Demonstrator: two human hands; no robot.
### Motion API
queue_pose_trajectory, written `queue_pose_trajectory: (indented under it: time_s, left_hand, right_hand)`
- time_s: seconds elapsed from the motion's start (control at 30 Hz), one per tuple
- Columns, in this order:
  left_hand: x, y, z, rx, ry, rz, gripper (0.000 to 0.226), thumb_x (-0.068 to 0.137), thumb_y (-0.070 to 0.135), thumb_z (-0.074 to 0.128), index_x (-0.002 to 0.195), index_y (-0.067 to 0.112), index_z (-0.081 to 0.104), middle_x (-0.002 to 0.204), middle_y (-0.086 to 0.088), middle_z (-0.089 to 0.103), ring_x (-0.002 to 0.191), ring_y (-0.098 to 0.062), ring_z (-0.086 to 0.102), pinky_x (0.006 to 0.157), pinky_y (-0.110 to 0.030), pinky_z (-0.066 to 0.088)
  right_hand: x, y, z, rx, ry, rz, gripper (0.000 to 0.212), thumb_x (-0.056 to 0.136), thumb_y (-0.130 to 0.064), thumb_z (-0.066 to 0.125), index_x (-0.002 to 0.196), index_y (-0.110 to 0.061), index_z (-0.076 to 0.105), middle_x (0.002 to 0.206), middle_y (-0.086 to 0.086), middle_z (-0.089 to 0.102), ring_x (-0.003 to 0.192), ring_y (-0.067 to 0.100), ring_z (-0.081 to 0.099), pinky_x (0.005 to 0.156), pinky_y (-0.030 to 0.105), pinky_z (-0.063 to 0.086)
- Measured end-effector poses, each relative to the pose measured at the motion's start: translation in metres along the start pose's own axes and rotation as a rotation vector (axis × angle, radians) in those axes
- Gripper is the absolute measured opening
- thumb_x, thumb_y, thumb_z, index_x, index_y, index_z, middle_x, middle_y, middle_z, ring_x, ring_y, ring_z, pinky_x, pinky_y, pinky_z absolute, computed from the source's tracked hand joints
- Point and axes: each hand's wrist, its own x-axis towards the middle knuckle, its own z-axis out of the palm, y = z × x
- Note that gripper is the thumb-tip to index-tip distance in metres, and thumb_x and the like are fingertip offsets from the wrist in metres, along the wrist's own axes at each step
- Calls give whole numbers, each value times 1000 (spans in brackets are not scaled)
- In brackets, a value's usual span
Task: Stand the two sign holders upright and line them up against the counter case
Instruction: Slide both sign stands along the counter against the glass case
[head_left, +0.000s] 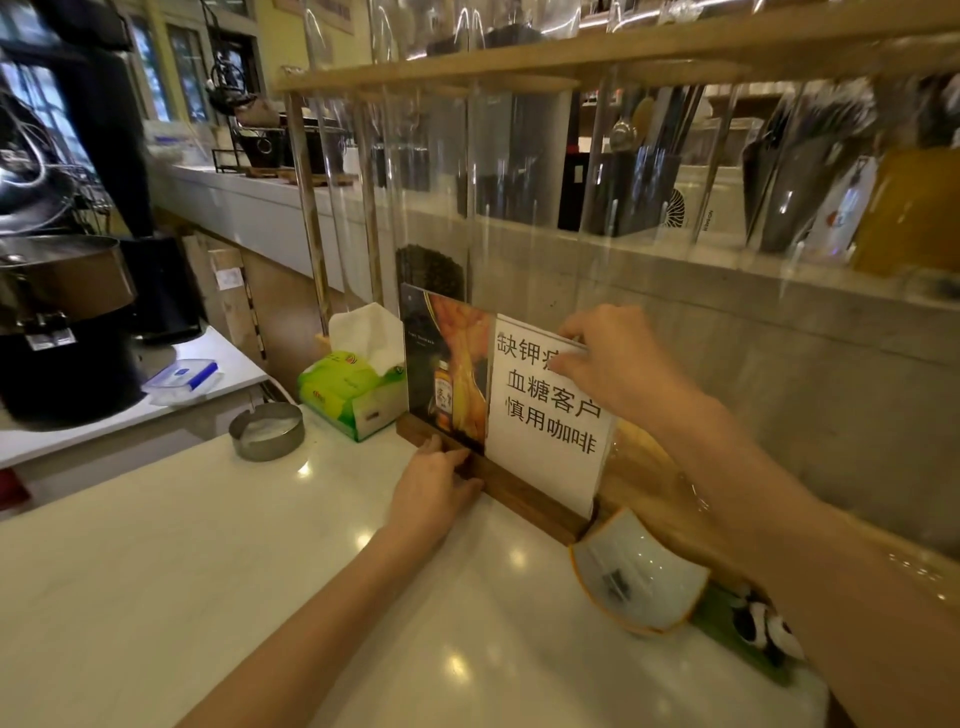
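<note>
**Both sign holders upright at the case, hands squaring them up**

Head view — two sign holders stand side by side on the white desk (208, 545), backs near the clear counter case (519, 208). The photo sign holder (447, 374) is on the left, the text sign holder (545, 431) on the right; whether their wooden bases (524, 493) are one strip or two butted together I cannot tell. Left hand (431, 493): grip pressed against the base front near the join, fingers closed on the wood. Right hand (618, 358): grip pinching the top edge of the text sheet.

Handling, judged: light, stiff acrylic panels, top-heavy, slick on the polished desk — likely to tip if pushed high. Better to push at the wooden base and only steady the top.

Around: tissue box (348, 395) just left of the photo holder, metal tin (266, 431) nearby, a tipped white cup (639, 577) touching or just beside the right end of the base — that blocks sliding rightward
</note>
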Motion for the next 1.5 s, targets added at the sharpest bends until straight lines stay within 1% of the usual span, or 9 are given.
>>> queue_pose_trajectory:
  time_s: [0.3, 0.47, 0.67, 0.8, 0.87, 1.0, 1.17, 1.37, 1.5]
  left_hand:
    - [-7, 6, 4, 131, 36, 10, 35, 86, 28, 50, 121, 23, 56, 128, -9, 54, 116, -25, 50, 85, -34, 45]
    - [-6, 4, -3, 18, 32, 0, 37, 84, 26, 54, 120, 17, 56, 131, -5, 56, 117, -24, 52, 93, -32, 42]
    - [0, -16, -8, -92, 30, -71, 32, 82, 24, 57, 111, 10, 58, 118, -11, 56, 108, -29, 56, 89, -30, 43]
    - [-5, -11, -5, -69, -50, -53, 49, 85, 21, 52, 132, 12, 41, 143, -18, 38, 129, -30, 41, 104, -31, 33]
    - [-1, -14, -7, -46, -68, -47, 49, 86, 21, 51, 133, 13, 39, 146, -20, 32, 131, -31, 39, 105, -30, 31]
    - [5, -16, -9, -44, -61, -65, 46, 86, 19, 51, 130, 12, 42, 144, -21, 34, 126, -31, 43, 102, -28, 34]
    - [6, -18, -4, -68, -33, -48, 38, 85, 20, 53, 121, 11, 50, 126, -14, 46, 111, -27, 50, 89, -25, 40]
    - [5, -13, -1, -74, -26, -70, 44, 86, 19, 51, 129, 10, 43, 136, -16, 41, 120, -28, 45, 94, -25, 37]
    - [8, -17, 1, -107, -6, -57, 33, 83, 19, 54, 115, 9, 53, 114, -9, 46, 94, -18, 47, 74, -17, 34]
  right_hand:
    - [-1, 1, 1, -8, 6, -10, 21, 85, -15, 59, 101, -6, 68, 99, 17, 72, 82, 28, 68, 70, 42, 58]
    - [10, -5, -3, -136, -74, -30, 23, 83, -21, 61, 102, -8, 65, 99, 11, 72, 82, 24, 67, 67, 36, 57]
    - [47, -33, 5, -104, -90, -136, 34, 88, -31, 53, 104, -3, 61, 100, 14, 68, 88, 29, 64, 80, 43, 55]
    - [61, -35, 13, -3, -177, -129, 35, 88, -28, 54, 96, 5, 64, 76, 11, 64, 65, 22, 59, 61, 30, 49]
    - [69, -35, 18, -15, -146, -134, 28, 85, -21, 60, 97, 4, 64, 82, 12, 66, 64, 19, 56, 58, 26, 45]
    - [79, -36, 27, -31, -82, -143, 26, 78, -17, 69, 96, 2, 66, 94, 16, 69, 78, 25, 65, 67, 32, 55]
    - [79, -37, 34, 21, -56, -150, 20, 78, -12, 68, 93, 2, 67, 88, 13, 68, 72, 18, 60, 54, 20, 45]
    - [77, -32, 38, 18, 17, -134, 15, 78, -11, 68, 88, -1, 71, 84, 13, 71, 72, 20, 64, 60, 26, 49]
    - [78, -33, 37, -2, 39, -132, 12, 77, -12, 68, 84, -4, 72, 81, 11, 71, 72, 20, 65, 62, 29, 54]
